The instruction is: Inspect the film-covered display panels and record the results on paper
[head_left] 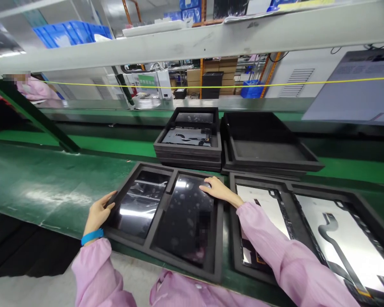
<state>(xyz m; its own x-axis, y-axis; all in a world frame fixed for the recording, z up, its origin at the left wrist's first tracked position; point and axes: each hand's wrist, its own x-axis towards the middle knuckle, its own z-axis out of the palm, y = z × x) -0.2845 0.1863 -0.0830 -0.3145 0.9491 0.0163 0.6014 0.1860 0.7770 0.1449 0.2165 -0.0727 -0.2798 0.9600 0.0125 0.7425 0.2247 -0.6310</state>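
Observation:
A black foam tray (149, 239) lies on the green bench in front of me, with two compartments. A dark glossy display panel (141, 202) sits in its left compartment, and a second panel (182, 221), spotted with bubble-like marks, lies slightly askew in the right one. My left hand (97, 215), with a blue wristband, grips the tray's left rim between thumb and fingers. At the upper right corner of the spotted panel, my right hand (215, 187) has its thumb and fingers closed on the panel's edge; part of that grip is hidden.
To the right, another foam tray (289, 186) holds two panels showing pale backs and ribbon cables. Behind stand a tray stack (188, 155) with panels on top and trays (275, 164) with a bare top. A white beam (179, 47) crosses above. A person in pink (40, 87) is far left.

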